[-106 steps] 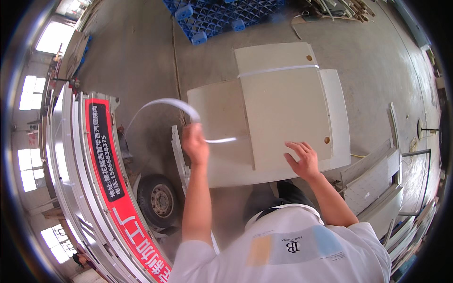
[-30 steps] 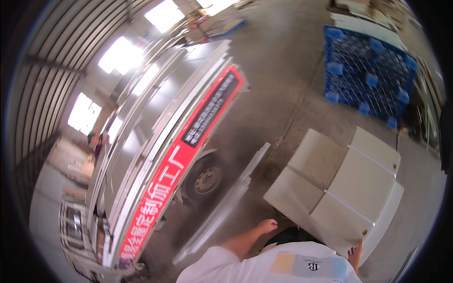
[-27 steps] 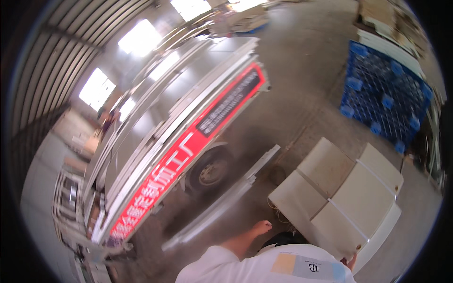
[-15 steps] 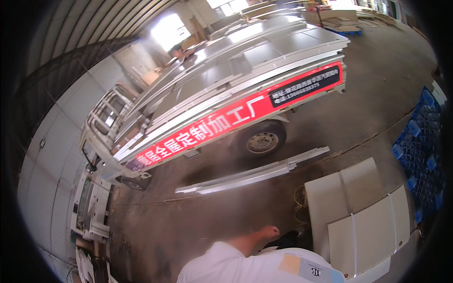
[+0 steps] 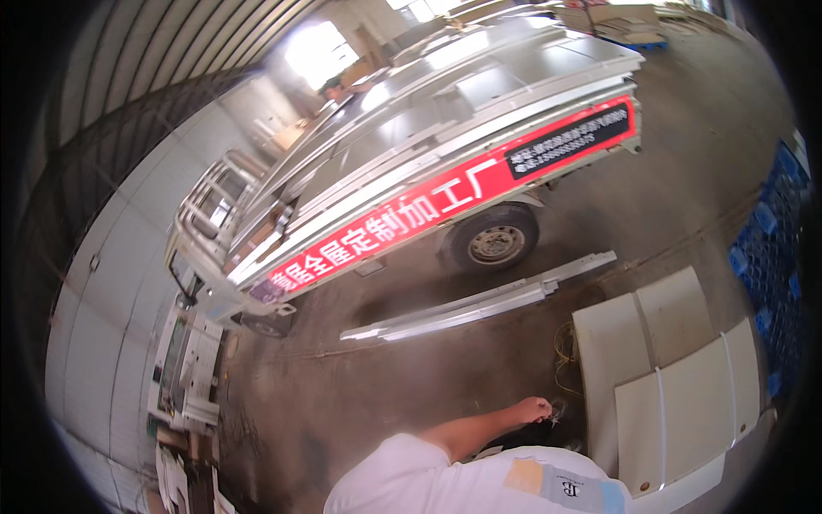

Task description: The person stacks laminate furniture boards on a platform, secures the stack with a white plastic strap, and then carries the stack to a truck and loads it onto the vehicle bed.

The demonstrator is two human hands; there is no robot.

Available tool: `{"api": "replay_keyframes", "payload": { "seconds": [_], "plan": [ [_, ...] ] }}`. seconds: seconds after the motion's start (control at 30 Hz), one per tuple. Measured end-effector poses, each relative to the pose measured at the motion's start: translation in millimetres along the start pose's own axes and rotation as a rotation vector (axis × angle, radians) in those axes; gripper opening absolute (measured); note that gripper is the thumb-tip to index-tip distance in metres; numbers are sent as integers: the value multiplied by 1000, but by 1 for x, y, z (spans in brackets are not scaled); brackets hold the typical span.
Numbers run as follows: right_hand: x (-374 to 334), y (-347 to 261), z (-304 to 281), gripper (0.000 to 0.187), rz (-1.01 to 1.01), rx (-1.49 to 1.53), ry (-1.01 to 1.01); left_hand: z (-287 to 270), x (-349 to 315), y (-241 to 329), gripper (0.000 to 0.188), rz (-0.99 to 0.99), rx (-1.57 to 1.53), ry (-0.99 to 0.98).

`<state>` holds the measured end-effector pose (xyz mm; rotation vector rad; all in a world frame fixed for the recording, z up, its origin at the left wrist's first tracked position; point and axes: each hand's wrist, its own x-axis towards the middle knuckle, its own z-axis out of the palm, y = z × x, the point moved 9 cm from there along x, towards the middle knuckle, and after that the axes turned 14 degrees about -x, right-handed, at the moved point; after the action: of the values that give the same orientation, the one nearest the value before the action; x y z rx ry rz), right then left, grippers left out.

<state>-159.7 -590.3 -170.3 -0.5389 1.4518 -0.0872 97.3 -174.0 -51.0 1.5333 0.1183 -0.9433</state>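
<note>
Item, left grip (image 5: 539,409): one, bare, at the end of your outstretched forearm. Your fingers look curled; a small silvery object (image 5: 556,417) shows at the fingertips, but it is blurred, so whether you grasp it or it merely lies beyond cannot be told.

Item, right grip: outside the view; its state cannot be told.

Item, upper panel (image 5: 698,407): off-white, lying to the right of your left grip, near but apart from it. Two dark round holes, along its right and lower edges.

Item, straps: two, white, running across the upper panel; one (image 5: 661,420) nearer your left grip, one (image 5: 729,377) farther right.

Item, lower panel (image 5: 610,338): off-white, under the upper one, its bare left part nearest your left grip; crossed by a grey line.

Item, cord (image 5: 562,349): yellow, looped on the floor, just ahead of your left grip.

Item, strips (image 5: 479,310): long, white, bundled on the floor, ahead and to the left.

Item, truck (image 5: 462,190): beyond the strips, loaded with glossy sheets (image 5: 497,90); red banner (image 5: 385,224) along its side.

Item, pallet (image 5: 771,231): blue, far right of your left grip.
</note>
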Motion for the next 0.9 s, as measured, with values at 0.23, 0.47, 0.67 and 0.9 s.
{"api": "replay_keyframes", "payload": {
  "seconds": [0.23, 0.47, 0.67, 0.9],
  "plan": [
    [33, 95, -101, 25, -62, 537, 69, 119, 29, 33, 24, -238, -25, -337],
    [-89, 78, -36, 39, 127, 887, 341, 212, 96, -30, 57, -556, -335, -136],
    [-143, 103, 7, 36, 135, 881, 250, 235, 109, -17, 56, -371, -762, -44],
    [-179, 81, -9, 27, 20, -422, -154, 184, 84, 53, 57, -271, -665, 44]
  ]
}}
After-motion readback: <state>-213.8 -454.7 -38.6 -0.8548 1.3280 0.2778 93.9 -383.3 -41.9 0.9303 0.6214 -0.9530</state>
